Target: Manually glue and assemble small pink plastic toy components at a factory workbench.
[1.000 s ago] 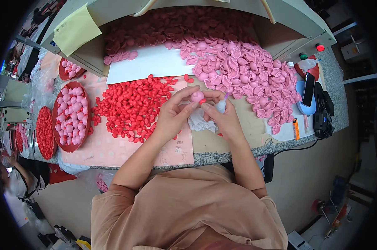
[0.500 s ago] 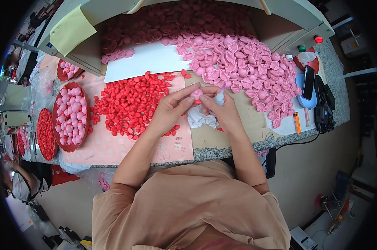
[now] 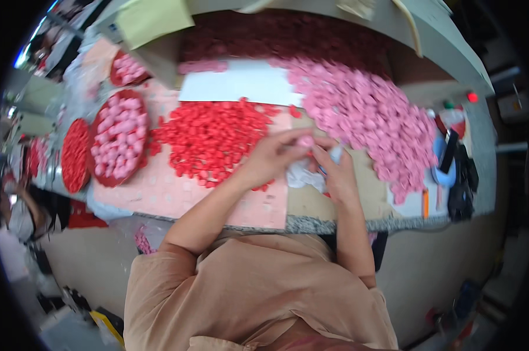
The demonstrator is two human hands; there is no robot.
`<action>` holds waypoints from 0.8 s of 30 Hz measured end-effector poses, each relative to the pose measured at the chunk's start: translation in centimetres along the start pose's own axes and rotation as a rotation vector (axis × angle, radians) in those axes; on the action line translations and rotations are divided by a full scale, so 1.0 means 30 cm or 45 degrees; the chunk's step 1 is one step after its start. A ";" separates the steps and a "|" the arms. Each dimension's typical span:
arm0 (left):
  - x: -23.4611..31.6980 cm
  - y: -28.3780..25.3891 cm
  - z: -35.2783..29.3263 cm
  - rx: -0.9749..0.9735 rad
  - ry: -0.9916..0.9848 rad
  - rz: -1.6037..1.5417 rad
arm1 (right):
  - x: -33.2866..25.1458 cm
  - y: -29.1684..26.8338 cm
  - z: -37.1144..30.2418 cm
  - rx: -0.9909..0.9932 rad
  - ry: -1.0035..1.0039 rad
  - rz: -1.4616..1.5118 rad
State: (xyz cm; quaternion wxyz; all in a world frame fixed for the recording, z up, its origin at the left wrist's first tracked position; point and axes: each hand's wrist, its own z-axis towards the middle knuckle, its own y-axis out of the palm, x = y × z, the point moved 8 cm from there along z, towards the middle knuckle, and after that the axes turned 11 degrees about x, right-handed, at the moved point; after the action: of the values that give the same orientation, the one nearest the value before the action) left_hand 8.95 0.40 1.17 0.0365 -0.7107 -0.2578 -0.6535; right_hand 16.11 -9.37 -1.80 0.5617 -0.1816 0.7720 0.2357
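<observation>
Fingertips of the left hand [image 3: 270, 158] pinch a pink ball [image 3: 305, 141] above the tan sheet [image 3: 364, 187], apparently midway through handling, while the right hand [image 3: 339, 172] beside it grips what looks like a pale bottle [image 3: 336, 154]. The ball seems smooth and rounded, though blur hides detail. Farther out, seemingly finished balls fill a red tray [image 3: 107, 181]; large heaps of loose red pieces [image 3: 212, 140] and pink pieces [image 3: 364, 117] remain.

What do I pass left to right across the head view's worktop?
Oval mass of red pieces, large red dish of pink balls, wide heap of red pieces, left hand, right hand, orange stick, black phone.
</observation>
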 end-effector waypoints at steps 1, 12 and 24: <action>-0.033 -0.028 0.010 0.075 0.080 0.301 | 0.000 -0.006 0.000 0.030 -0.003 -0.033; 0.253 -0.552 -0.193 1.089 0.580 1.008 | -0.070 -0.086 -0.064 0.215 -0.230 -0.138; 0.483 -0.678 -0.147 1.198 0.942 1.252 | -0.123 -0.025 -0.122 0.115 -0.647 -0.379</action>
State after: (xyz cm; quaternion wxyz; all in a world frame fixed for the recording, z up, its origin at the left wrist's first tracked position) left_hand -3.29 20.88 9.76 0.7042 -0.3887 -0.1340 -0.5788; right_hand 14.77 -12.02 2.53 0.7729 -0.2028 0.5812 0.1538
